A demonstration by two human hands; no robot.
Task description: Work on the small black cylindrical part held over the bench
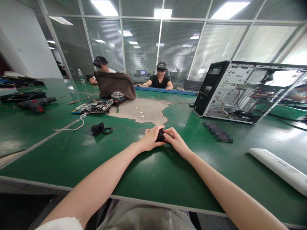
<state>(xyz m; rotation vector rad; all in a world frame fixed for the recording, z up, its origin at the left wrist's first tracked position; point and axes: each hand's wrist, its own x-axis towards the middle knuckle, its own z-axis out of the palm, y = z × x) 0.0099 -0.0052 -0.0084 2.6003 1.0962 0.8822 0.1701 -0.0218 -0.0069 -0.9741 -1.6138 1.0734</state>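
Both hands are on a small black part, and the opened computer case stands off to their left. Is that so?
Not quite: the head view shows the opened computer case off to the hands' right. The left hand and right hand are both on the small black part.

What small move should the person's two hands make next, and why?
Perhaps the right hand should gently turn the small black rounded object while the left hand steadies it. Both hands grip it from opposite sides, which suits twisting; the black square-faced housing and thin black ring lie on the green tabletop, in neither hand.
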